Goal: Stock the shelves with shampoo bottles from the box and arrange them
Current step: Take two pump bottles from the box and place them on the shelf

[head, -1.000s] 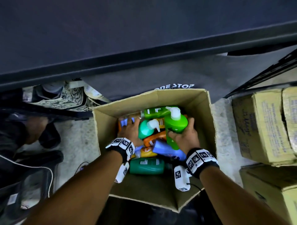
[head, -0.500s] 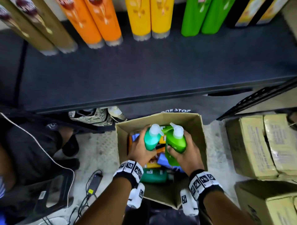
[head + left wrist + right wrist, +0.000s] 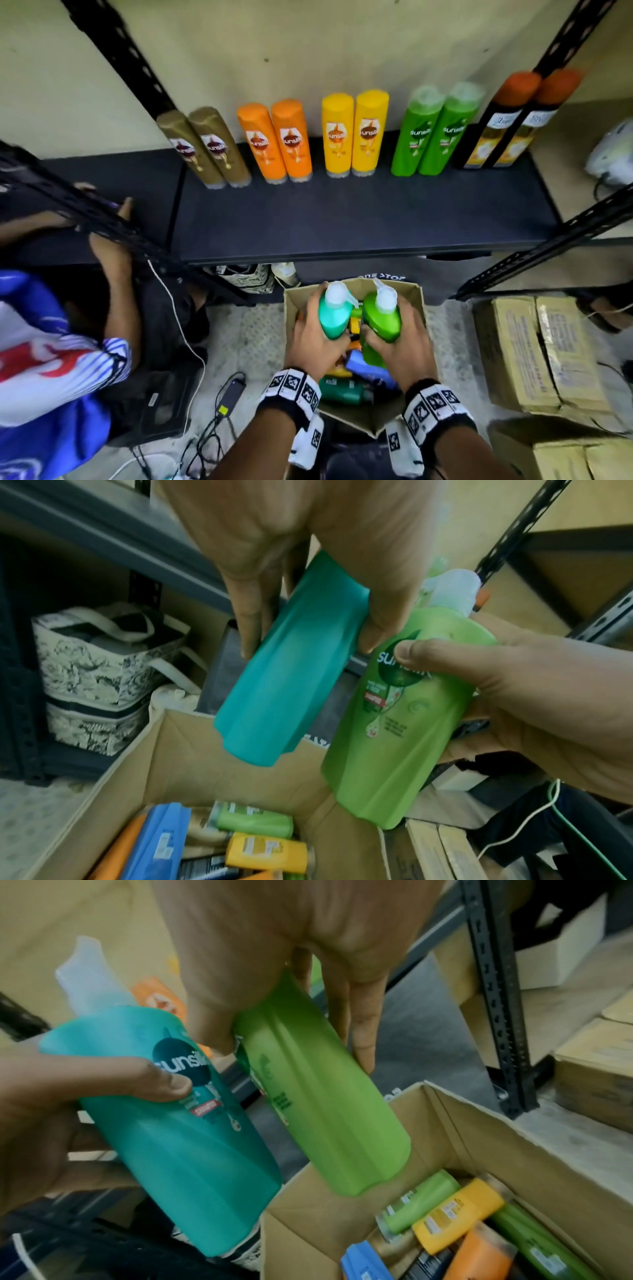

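My left hand [image 3: 317, 337] grips a teal pump bottle [image 3: 334, 313], and my right hand [image 3: 399, 339] grips a light green pump bottle [image 3: 382, 320]. Both bottles hang upright, side by side, above the open cardboard box [image 3: 416, 291] on the floor. In the left wrist view the teal bottle [image 3: 291, 674] sits between my fingers and thumb; in the right wrist view the green bottle [image 3: 322, 1091] does the same. Several bottles [image 3: 260, 850] lie loose in the box. On the dark shelf [image 3: 359, 219], pairs of shampoo bottles [image 3: 354, 135] stand in a row at the back.
Another person [image 3: 51, 349] crouches at the left with a hand on the shelf frame. Closed cartons [image 3: 544, 353] are stacked at the right. Cables and a charger [image 3: 229, 397] lie on the floor left of the box. A patterned bag [image 3: 103, 669] sits under the shelf.
Both hands have lifted the two pump bottles up out of the box. My view has tilted up, so the shelf and its row of bottles now show fully.
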